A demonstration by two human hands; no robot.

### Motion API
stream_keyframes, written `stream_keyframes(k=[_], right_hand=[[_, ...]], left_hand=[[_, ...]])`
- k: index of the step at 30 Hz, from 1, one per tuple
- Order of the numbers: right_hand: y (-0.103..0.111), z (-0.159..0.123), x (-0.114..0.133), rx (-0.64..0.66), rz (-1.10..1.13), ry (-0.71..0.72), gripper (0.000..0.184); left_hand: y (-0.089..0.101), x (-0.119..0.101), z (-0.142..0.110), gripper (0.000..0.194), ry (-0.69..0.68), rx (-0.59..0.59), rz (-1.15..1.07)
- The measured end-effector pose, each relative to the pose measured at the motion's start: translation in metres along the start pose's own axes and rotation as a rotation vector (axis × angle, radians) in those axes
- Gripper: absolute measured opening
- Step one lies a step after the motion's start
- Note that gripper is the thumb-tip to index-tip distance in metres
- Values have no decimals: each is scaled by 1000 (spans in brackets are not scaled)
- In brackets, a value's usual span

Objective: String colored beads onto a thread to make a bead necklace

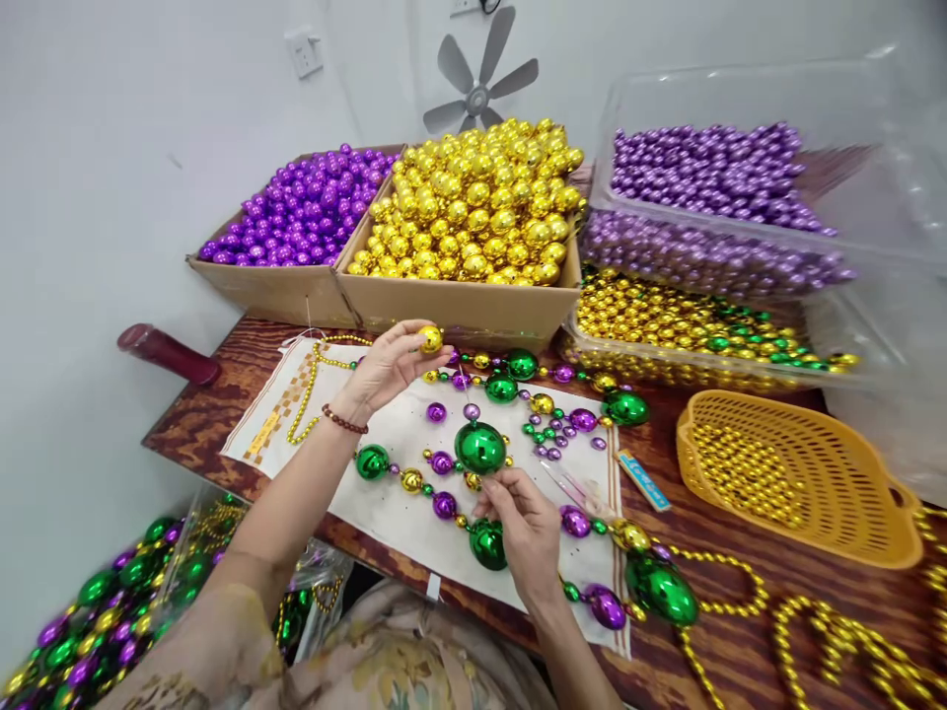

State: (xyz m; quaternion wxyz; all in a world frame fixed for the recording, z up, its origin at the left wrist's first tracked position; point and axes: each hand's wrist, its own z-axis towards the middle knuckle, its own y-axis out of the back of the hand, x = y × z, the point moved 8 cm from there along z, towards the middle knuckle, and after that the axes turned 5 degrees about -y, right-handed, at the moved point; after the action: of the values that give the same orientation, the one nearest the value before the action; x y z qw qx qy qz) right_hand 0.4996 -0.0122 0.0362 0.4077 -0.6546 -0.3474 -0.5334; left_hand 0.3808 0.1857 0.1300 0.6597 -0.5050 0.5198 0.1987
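Multicoloured garland of shiny green, purple and gold beads (444, 505) lies in loops across the middle, mostly on the cloth. Beneath everything is the reddish-brown, wood-grained tabletop (199, 414). On its far side two open brown cardboard boxes (459, 304) touch, the left heaped with purple balls (318, 202), the right with larger gold ones. Right of them, clear plastic trays (666, 219) are stacked, purple beads in the upper, gold and green in the lower. Next comes the white cloth with brown-striped edges (385, 513), then, at right, the orange slotted plastic basket (850, 483) holding small gold beads. Of the hands, the left hand (392, 367) pinches a shiny gold ball (430, 338) above the cloth's far part; the right hand (525, 523) has thumb and forefinger closed on the garland, just near of a large green bead (479, 448).
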Motion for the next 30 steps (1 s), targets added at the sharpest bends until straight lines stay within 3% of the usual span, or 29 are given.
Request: stream_keyframes(k=[4,12,30], right_hand=[[-7,2,2,27,-45,-5,21],[-21,-2,-11,67,-134,-45,25],[-29,-2,-14,37,-149,-95,25]], left_hand=[[16,20,-22,19,53,-74,-157],[42,46,-29,11,152,-242,-270],[22,39,-36,26,-21,-198,-294]])
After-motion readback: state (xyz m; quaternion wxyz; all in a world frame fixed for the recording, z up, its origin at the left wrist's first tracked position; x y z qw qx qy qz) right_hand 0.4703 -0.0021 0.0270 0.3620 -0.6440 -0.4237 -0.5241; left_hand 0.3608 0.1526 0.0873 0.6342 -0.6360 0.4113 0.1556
